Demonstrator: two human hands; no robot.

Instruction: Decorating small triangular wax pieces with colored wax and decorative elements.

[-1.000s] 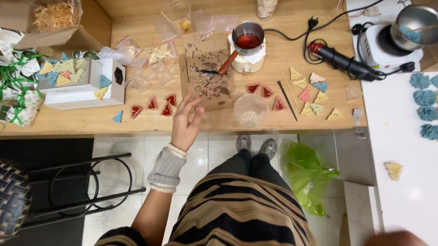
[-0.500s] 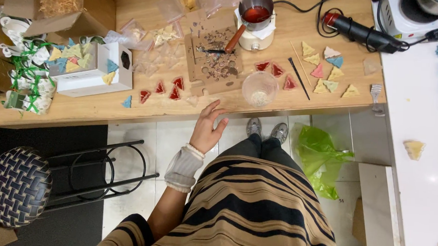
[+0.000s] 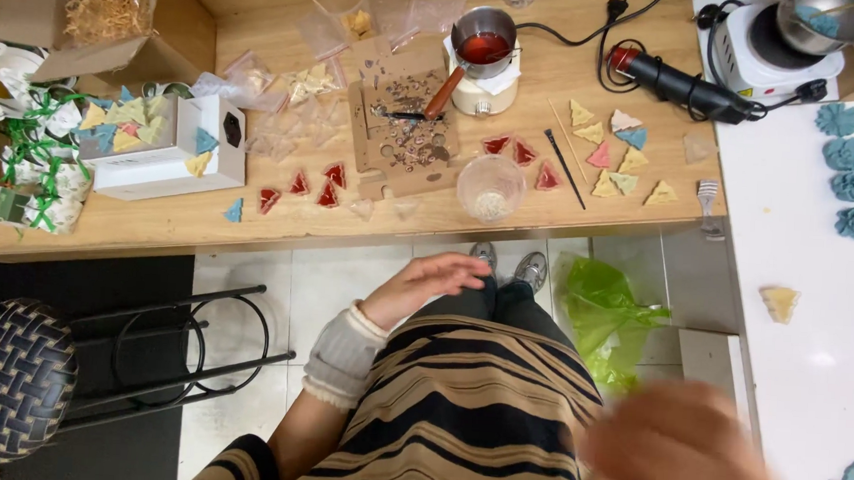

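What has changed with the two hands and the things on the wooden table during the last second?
The left hand drew back from the red triangles at the wooden table edge toward the body; it is empty, open, and touches nothing. The right hand, a blur at the lower right, came further into view. The clear cup, the small pot of red liquid and the white box stayed in place.
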